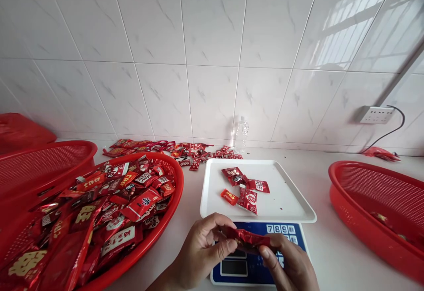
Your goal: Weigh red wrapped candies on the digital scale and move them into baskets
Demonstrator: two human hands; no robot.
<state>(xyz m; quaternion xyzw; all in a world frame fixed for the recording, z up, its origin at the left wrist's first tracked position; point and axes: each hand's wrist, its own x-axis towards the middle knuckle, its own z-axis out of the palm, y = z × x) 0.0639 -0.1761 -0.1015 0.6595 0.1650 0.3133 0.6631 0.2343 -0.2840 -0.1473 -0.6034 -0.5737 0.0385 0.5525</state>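
Fingertips of left hand (198,249) and right hand (289,264) pinch packet (249,239) by ends, just above scale (296,234) front. Risk: slick foil could slip, packet dropping onto scale keys; hand bumping tray (291,207) atop scale could skew reading.

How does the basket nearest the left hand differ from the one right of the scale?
The left basket is heaped with red packets; the right basket holds only a few small pieces. The left basket has another red basket beside it; the right basket stands alone. Both are red mesh.
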